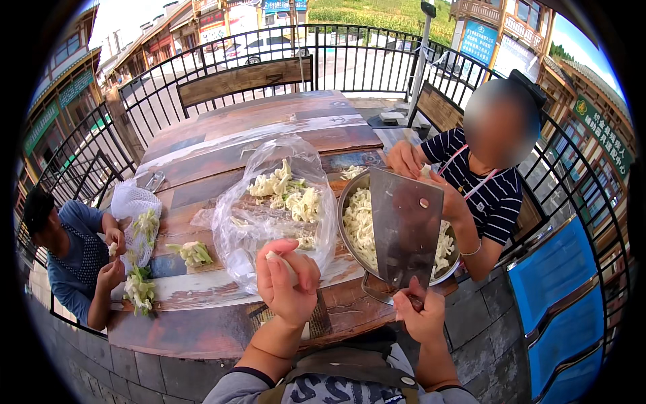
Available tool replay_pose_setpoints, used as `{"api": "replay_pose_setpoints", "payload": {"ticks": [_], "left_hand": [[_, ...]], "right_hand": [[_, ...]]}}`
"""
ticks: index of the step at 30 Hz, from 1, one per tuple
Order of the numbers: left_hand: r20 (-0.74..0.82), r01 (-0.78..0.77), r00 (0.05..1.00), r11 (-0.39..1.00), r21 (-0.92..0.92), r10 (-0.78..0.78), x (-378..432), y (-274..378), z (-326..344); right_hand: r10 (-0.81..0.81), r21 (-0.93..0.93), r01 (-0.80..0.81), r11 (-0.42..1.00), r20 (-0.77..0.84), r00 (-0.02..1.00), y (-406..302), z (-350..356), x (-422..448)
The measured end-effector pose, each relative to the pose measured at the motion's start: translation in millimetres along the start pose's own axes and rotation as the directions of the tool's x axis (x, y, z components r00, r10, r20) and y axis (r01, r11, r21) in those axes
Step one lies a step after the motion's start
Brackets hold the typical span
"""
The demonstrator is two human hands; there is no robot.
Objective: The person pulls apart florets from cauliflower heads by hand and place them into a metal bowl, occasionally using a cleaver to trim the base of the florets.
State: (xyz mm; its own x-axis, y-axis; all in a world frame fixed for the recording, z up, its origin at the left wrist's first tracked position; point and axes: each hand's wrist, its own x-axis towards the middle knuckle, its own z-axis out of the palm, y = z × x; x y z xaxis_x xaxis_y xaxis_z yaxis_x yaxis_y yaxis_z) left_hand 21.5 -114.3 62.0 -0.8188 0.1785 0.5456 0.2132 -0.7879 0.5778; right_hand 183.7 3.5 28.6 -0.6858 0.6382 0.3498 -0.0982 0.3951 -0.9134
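My right hand (425, 315) grips the dark handle of a broad metal cleaver (406, 222). Its blade points up and away from me, in front of a steel pot (348, 247) filled with cauliflower florets (359, 217). A pale cauliflower piece (291, 270) is held in the curled fingers of my left hand (286, 293), partly hidden by them. Just beyond that hand lies a clear plastic bag (229, 262) with larger cauliflower chunks (305, 203) on it. The blade covers the pot's middle.
All this stands on a wood-plank table (202, 177). At right, a co-worker (487, 202) handles a floret over the pot; another co-worker (75, 252) sits at left by cauliflower heads (140, 290) and a white mesh bag (128, 199). Blue chairs (552, 272) stand at right; black railing (363, 63) surrounds us.
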Motion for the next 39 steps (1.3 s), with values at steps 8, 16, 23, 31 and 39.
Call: {"api": "replay_pose_setpoints", "payload": {"ticks": [8,16,23,31,39], "left_hand": [[-0.069,0.029,0.997,0.995,-0.098,-0.036,6,1,1],[0.006,0.563,0.81,0.775,-0.288,-0.586,25,-26,-3],[0.076,0.574,0.818,0.818,-0.048,-0.57,27,-42,-6],[0.255,0.284,0.875,0.864,0.416,-0.411,15,-42,-5],[0.138,0.41,0.894,0.903,0.128,-0.426,13,-47,-2]], "right_hand": [[-0.007,0.013,0.006,1.0,0.09,0.996,2,15,-15],[0.229,0.174,-0.239,0.955,0.071,0.971,3,23,-28],[0.116,0.018,-0.116,0.993,-0.01,0.993,5,21,-28],[-0.168,-0.21,0.133,0.969,-0.156,0.973,18,16,-27],[-0.265,-0.159,0.23,0.96,-0.265,0.927,38,7,-36]]}}
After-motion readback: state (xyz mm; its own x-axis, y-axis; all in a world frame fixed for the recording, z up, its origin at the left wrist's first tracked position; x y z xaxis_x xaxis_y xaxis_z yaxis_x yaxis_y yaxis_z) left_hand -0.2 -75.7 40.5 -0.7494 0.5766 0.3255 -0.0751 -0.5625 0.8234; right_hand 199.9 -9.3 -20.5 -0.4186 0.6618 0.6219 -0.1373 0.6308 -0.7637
